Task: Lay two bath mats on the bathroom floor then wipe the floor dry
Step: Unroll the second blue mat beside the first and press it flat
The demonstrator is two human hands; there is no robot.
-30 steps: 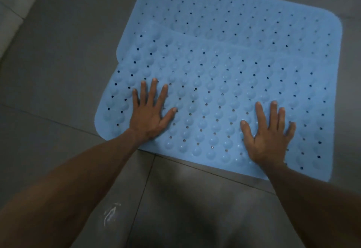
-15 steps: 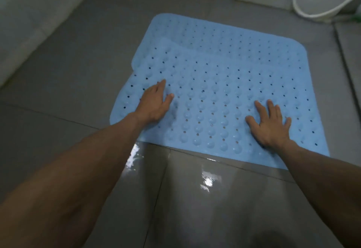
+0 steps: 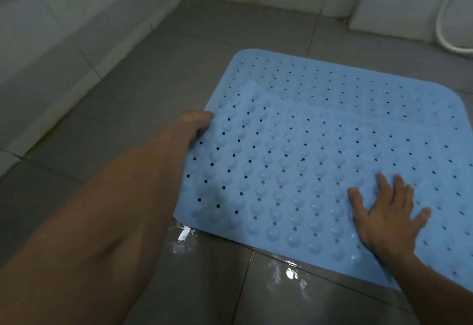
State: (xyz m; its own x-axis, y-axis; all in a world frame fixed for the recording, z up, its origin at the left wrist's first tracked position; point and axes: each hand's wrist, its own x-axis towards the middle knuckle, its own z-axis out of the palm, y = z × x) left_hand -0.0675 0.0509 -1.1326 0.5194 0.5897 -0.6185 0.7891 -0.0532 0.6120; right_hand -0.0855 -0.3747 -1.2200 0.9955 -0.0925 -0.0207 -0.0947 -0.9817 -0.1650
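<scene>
We see two light blue rubber bath mats, both dotted with round bumps and small holes, lying on the grey tiled floor (image 3: 122, 99). The upper mat (image 3: 294, 171) overlaps the lower mat (image 3: 345, 86), whose far edge and rounded far corners stick out beyond it. No container shows in our view.

Our left hand (image 3: 190, 126) is at the upper mat's left edge, its thumb on top and its fingers hidden beneath, so it seems to grip that edge, which is raised a little off the floor. Our right hand (image 3: 386, 212) lies flat on the upper mat near its front edge, fingers spread and straight, holding nothing.

Water (image 3: 281, 271) shines on the tiles just in front of the mats. White wall tiles (image 3: 64, 30) rise at the left and behind, and a white hose (image 3: 442, 30) curves at the far right.

Half a second ago both our palms pressed flat on the upper mat; since then the left hand has slid out to the edge and taken hold of it, while the right has stayed flat.
</scene>
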